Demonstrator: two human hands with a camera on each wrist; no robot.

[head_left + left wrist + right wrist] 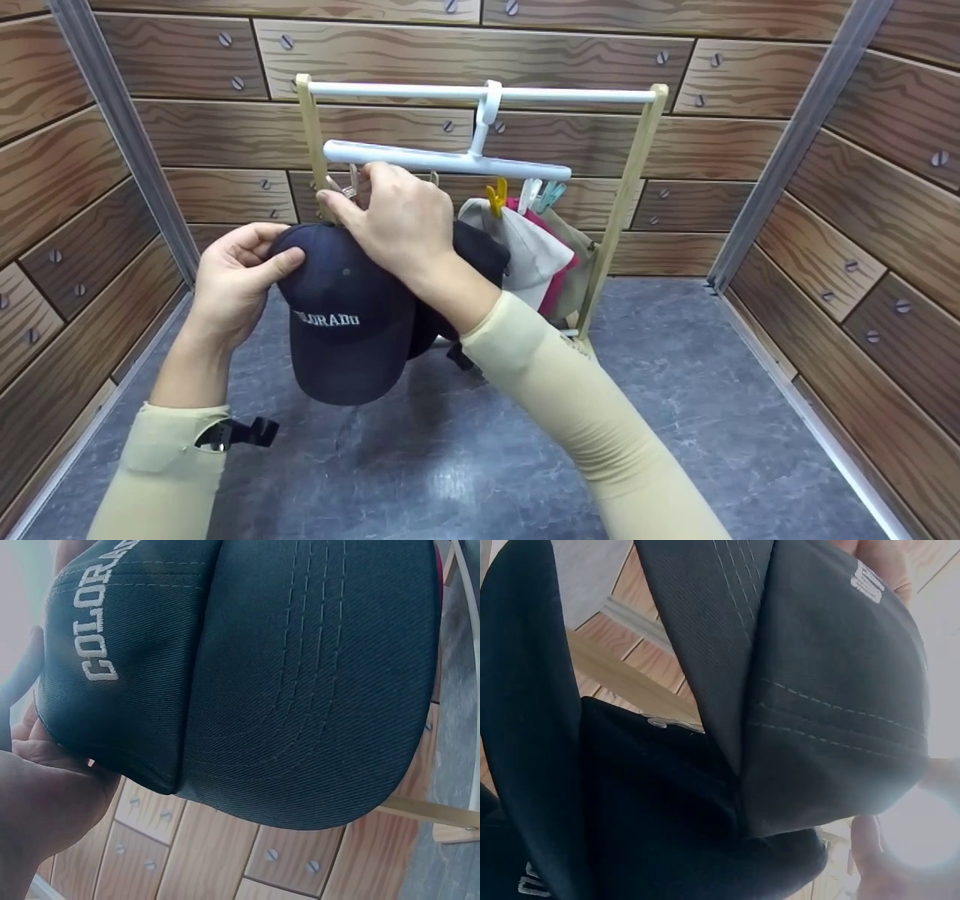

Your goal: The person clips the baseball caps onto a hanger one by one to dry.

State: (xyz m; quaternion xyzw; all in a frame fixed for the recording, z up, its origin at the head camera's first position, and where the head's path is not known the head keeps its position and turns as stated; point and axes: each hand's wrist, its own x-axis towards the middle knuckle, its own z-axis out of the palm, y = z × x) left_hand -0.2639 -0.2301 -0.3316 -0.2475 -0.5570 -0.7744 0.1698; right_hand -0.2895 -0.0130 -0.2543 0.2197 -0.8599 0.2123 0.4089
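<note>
A dark navy baseball cap [349,322] with white COLORADO lettering hangs brim down below a white hanger bar [412,156]. My left hand [229,281] pinches the crown's left edge, thumb in front and fingers behind. Above the crown, my right hand [405,217] has a pale clothespin [345,186] between thumb and fingers; the fingertips are partly hidden. Behind and to the right hangs a second dark cap [480,259], also seen in the right wrist view beside the navy cap [832,705]. The navy cap's brim [315,690] fills much of the left wrist view.
The hanger hooks over the white rail of a wooden-sided rack [630,202]. Yellow [496,196], white [529,195] and teal clothespins [551,195] hold light grey [529,247], pink and khaki fabric items at the right. Wood-patterned walls surround the grey floor [675,420].
</note>
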